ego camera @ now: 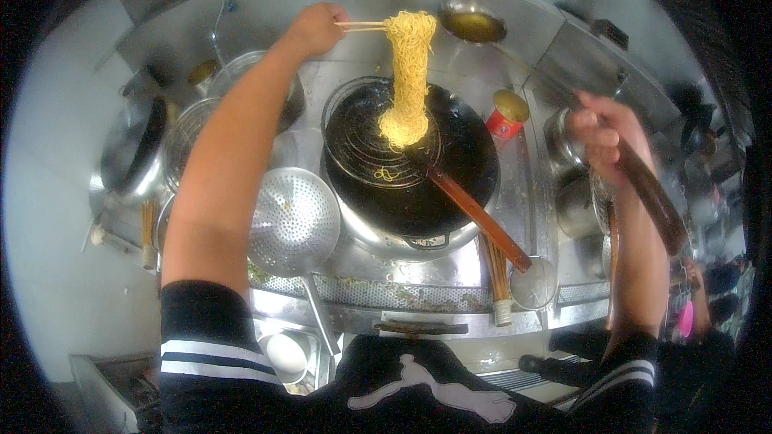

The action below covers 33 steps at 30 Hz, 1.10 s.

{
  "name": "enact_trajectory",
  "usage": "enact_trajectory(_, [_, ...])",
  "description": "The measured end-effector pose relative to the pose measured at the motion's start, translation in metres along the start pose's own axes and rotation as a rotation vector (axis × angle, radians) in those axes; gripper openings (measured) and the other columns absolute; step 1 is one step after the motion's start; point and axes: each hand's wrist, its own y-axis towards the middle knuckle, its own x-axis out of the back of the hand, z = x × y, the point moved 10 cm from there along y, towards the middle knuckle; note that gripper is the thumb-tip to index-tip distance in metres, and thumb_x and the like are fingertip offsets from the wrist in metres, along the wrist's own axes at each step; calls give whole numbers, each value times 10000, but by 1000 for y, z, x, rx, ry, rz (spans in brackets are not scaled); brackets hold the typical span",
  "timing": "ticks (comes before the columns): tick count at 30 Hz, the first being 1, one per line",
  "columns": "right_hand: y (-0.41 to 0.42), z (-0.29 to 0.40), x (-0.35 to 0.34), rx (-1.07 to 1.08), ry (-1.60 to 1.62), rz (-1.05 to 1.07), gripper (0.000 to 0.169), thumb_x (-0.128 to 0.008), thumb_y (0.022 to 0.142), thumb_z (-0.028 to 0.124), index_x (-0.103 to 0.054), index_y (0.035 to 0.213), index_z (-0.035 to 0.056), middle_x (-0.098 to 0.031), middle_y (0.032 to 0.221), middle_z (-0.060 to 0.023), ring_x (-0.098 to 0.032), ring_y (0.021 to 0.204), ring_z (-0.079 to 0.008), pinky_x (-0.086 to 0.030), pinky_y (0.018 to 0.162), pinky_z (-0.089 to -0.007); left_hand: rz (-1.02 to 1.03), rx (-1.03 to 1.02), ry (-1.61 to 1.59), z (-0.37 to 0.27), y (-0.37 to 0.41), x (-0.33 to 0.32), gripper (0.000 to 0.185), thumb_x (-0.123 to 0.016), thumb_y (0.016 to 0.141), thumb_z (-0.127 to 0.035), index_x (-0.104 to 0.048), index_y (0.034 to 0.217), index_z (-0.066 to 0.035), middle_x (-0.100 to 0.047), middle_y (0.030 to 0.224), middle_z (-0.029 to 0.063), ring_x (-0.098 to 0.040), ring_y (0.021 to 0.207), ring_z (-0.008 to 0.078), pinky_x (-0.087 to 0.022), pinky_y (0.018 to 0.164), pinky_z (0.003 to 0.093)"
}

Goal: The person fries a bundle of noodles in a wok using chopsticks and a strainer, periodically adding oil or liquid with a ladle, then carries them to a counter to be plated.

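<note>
My left hand (318,29) grips a pair of chopsticks (365,26) at the far side of a black wok (464,175). From their tips hangs a long bundle of yellow noodles (410,78). Its lower end meets a round wire strainer (362,160) lying across the wok, with a few loose strands on the wires. The strainer's wooden handle (479,217) points towards me at the right. My right hand (606,132), blurred, is closed around a dark wooden handle (654,205). A blurred shaft leads from it towards a steel bowl (472,21) of yellow liquid; their join is unclear.
A perforated steel skimmer (294,220) lies left of the wok. A red can (508,117) stands at its right. Bamboo whisks (499,283) and a small mesh strainer (534,283) lie nearer me. Pots (570,138) stand on the right. Another person's hand (695,274) shows far right.
</note>
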Motion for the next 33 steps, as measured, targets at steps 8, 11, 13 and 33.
enact_trajectory(8, [21,21,-47,72,-22,211,272,-377,980,245,-426,827,26,-460,507,-27,-466,344,-135,-413,296,-210,17,11,23,-7,2,3,134,-667,768,-186,-677,879,-113,-679,840,112,-644,798,279,-492,733,387])
enact_trajectory(11, [28,17,-51,57,-34,253,201,-375,981,206,-428,948,16,-472,607,-27,-448,368,-98,-400,291,-200,33,9,-5,-7,5,0,128,-667,767,-174,-677,870,-99,-675,838,122,-639,796,284,-492,738,387])
enact_trajectory(13, [33,17,-51,96,-32,214,177,-371,982,183,-415,1044,23,-463,672,-22,-430,383,-69,-387,285,-190,11,-20,-11,-4,5,0,100,-657,776,-164,-677,855,-106,-681,818,106,-643,778,256,-488,720,376])
enact_trajectory(33, [23,28,-41,434,-627,-72,483,-454,933,147,-335,1382,13,-475,670,3,-368,374,-37,-316,277,-180,3,-13,12,-10,7,-2,91,-645,768,-162,-677,840,-116,-672,780,108,-644,767,270,-485,699,387])
